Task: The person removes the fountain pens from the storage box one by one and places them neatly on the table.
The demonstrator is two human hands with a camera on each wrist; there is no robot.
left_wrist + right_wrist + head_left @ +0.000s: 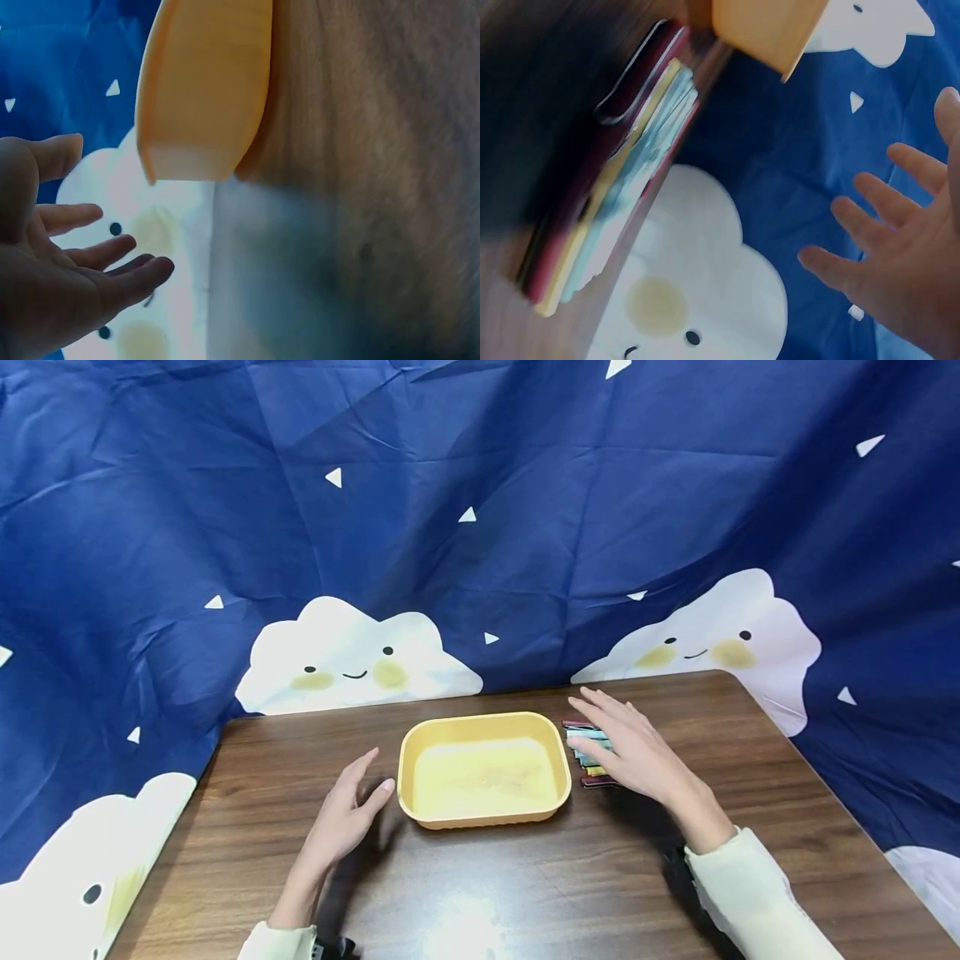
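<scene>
A yellow, rounded rectangular tray [423, 817] sits on the table between my hands, with nothing in it. To its left, my left hand [341, 822] hovers with spread, relaxed fingers, the thumb close to the tray's rim. My right hand [633, 752] hangs over a row of thin, flat items [592, 758] lying against the tray's right side, and partly hides them. Seen from the right wrist, these flat items [641, 150] are dark red, yellow, light blue and white, packed closely together. Neither hand grips anything; the right fingers [870, 217] are spread and apart from the items.
The brown wooden table [480, 885] ends at a back edge just behind the tray. A dark blue cloth [480, 552] with white clouds and small triangles hangs behind and around it. A dark wrist strap [337, 947] shows at my left cuff.
</scene>
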